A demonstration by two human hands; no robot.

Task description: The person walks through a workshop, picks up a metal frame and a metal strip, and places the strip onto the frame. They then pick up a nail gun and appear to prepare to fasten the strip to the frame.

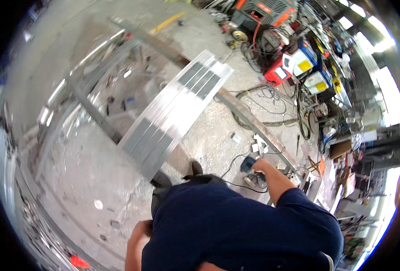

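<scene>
Head view: right hand (pixel 259 166) around a dark object (pixel 247 164).

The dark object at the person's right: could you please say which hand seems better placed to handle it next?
Right, probably: the right hand is at the dark object, while the left hand is by the person's left side, partly hidden.

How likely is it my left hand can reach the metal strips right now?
Probably yes: the left hand is beside the navy shirt, and nothing visibly blocks its way forward to the metal strips, though its fingers are hidden.
</scene>
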